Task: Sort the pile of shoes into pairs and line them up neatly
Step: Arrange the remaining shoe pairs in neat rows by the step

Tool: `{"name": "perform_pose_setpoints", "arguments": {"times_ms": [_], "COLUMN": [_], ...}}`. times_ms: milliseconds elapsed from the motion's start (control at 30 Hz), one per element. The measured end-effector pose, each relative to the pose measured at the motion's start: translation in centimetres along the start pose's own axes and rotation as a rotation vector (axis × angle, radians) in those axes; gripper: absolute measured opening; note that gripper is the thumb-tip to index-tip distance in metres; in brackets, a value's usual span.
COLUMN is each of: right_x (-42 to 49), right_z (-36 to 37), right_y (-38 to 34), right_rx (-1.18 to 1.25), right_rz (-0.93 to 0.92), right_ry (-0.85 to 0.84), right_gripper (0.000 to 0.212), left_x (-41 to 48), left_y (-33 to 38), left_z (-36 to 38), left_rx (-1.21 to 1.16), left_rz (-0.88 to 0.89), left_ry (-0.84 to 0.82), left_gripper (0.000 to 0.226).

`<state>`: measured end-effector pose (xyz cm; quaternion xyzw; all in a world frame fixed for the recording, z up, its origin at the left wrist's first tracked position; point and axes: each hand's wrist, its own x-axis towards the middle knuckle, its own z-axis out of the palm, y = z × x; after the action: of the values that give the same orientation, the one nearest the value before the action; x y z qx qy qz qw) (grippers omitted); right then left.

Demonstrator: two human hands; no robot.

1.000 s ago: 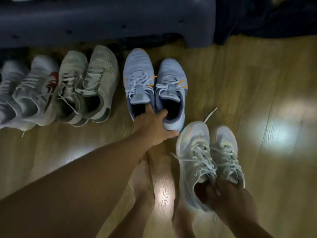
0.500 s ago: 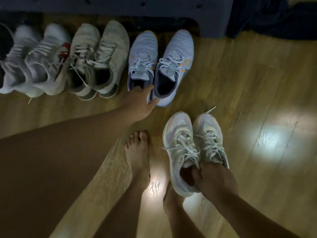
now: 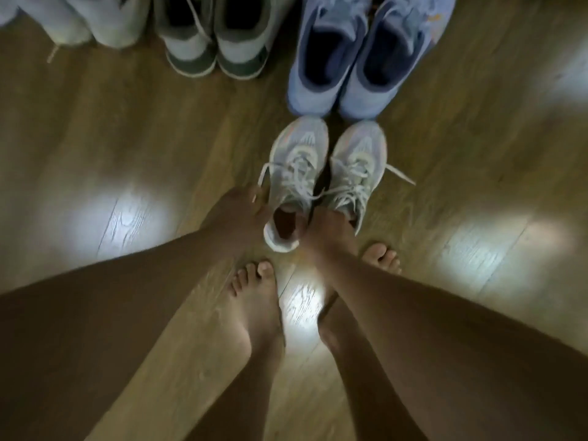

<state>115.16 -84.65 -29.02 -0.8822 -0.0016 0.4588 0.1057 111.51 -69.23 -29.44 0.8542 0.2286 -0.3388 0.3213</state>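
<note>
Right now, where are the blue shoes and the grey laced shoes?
blue shoes (image 3: 313, 97): head view, heel of the left shoe.
grey laced shoes (image 3: 299, 160): head view, laces of the left shoe.

Left hand (image 3: 238, 214), right hand (image 3: 327, 229) on sneakers (image 3: 299, 160)

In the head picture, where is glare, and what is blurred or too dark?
Head view: glare patches on the wooden floor left, centre, right; edges smeared by blur; blue pair soft; left hand and right hand at the grey pair shadowed, details unclear.
</note>
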Motion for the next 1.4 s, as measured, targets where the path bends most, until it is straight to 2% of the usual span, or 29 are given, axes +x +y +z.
{"name": "perform_pose_setpoints", "arguments": {"times_ms": [67, 133, 200, 300, 433, 600, 733, 833, 1000, 1200, 1400], "right_x": [0.2, -0.6, -2.6, -6.0, -11.0, -18.4, -24.7, -30.9, -40.4, -47.3, -52.5], "right_z": [0.4, -0.6, -1.9, -3.8, -4.4, -0.6, 4.8, 9.4, 16.9, 24.4, 32.5], "right_y": [-0.2, -0.3, -0.3, -1.0, -5.0, -11.1, -13.1, -11.3, -5.4, -2.1, -0.8], "right_rx": [0.021, 0.009, -0.073, -0.199, -0.376, -0.543, -0.681, -0.704, -0.929, -1.132, -1.268], "right_rz": [-0.018, -0.069, -0.122, -0.165, -0.325, -0.566, -0.744, -0.826, -0.959, -1.075, -1.068], "right_ry": [-0.023, -0.005, 0.007, 0.013, 0.016, -0.061, -0.112, -0.165, -0.399, -0.528, -0.561], "right_gripper": [0.037, 0.048, 0.056, 0.056, 0.055, 0.056, 0.052, 0.042, 0.042, 0.038, 0.04], "left_x": [-1.5, -3.2, -5.1, -8.1, -13.2, -22.0, -30.7, -38.3, -51.8, -64.3, -71.4], "left_y": [-1.0, -1.9, -2.6, -3.1, -3.9, -7.7, -11.5, -14.1, -17.4, -20.8, -24.6], "left_z": [0.7, 0.3, -0.6, -3.1, -7.0, -7.6, -3.1, 2.3, 12.5, 23.9, 32.4], "left_rx": [-0.03, -0.063, -0.116, -0.15, -0.211, -0.336, -0.404, -0.58, -0.758, -0.94, -1.06], "left_rz": [0.026, 0.01, -0.076, -0.122, -0.148, -0.307, -0.457, -0.6, -0.846, -1.142, -1.186], "left_ry": [-0.024, -0.013, 0.024, 0.061, 0.223, 0.396, 0.507, 0.585, 0.592, 0.623, 0.664], "left_gripper": [0.036, 0.048, 0.049, 0.052, 0.058, 0.055, 0.053, 0.05, 0.051, 0.049, 0.044]}}
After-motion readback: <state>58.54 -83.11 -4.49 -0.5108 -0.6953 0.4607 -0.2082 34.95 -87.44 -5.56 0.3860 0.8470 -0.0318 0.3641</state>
